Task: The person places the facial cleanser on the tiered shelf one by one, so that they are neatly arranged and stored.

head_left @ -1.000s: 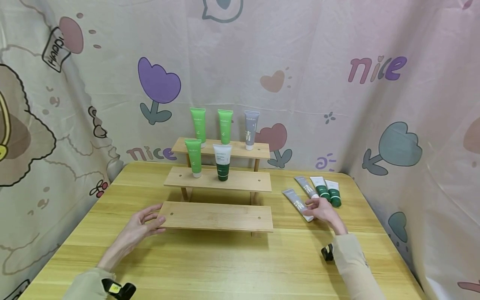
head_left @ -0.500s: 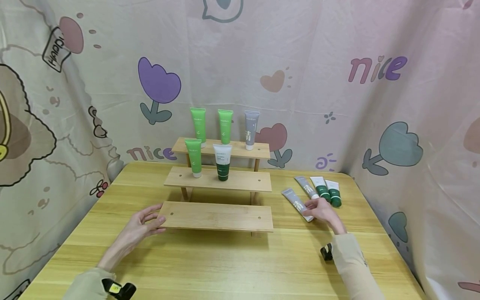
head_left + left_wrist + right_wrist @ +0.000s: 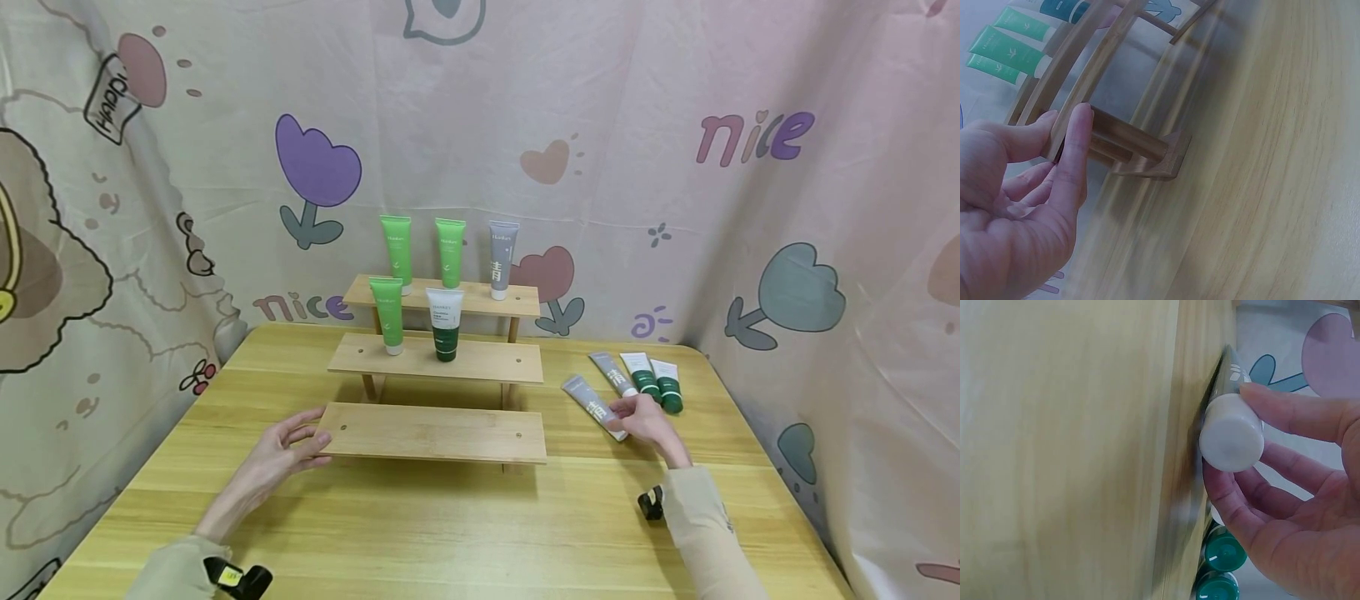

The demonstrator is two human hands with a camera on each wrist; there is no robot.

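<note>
One grey tube [image 3: 590, 402] is lying on the right of the tabletop [image 3: 450, 533], and the right hand [image 3: 647, 421] is pinching it at its near end, thumb [image 3: 1294, 414] on one side, curled fingers [image 3: 1232, 503] on the other, right by the white cap [image 3: 1232, 434]. Light is how it's looking, I'd judge: a soft, squeezable body that may be giving under pressure, a little slick on the surface, hardly fragile. The firm cap end is offering the surest hold, and that's just where the pinch is sitting; the flat crimped end [image 3: 574, 382] is probably too thin and bendy to be trusted.

Now the direction: the long axis is running on a slant, crimped end pointing far and left, cap pointing near and right. Whether the cap is lifting clear of the wood, I'm not able to tell.

Just to the far side, a second grey tube [image 3: 609, 371] is lying at a similar slant, and right of that two white-and-green tubes [image 3: 667, 385] are lying side by side, green caps toward the near side.

Over on the left, the left hand [image 3: 279, 450] is gripping the left end of the lowest shelf [image 3: 435, 433], thumb above the board and fingers under and around its edge. On the middle shelf [image 3: 487, 358] a light-green tube [image 3: 389, 317] and a white-and-green one are standing upright on their caps; on the top shelf [image 3: 472, 302], three more are standing in a row, against a printed cloth [image 3: 622, 83] hanging behind.
</note>
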